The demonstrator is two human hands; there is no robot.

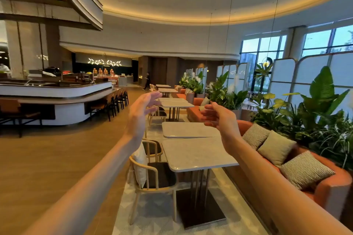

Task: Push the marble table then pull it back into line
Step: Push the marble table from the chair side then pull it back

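Head | left hand [142, 109], right hand [217, 115] raised, empty, fingers relaxed

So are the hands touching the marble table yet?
No, both the left hand and right hand are raised in the air, apart from the marble table.

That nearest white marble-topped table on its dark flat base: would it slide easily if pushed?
Probably not. The nearest white marble-topped table has a thick stone top and a broad dark base plate, so it is likely heavy. The base sits on the pale patterned rug, which may drag.
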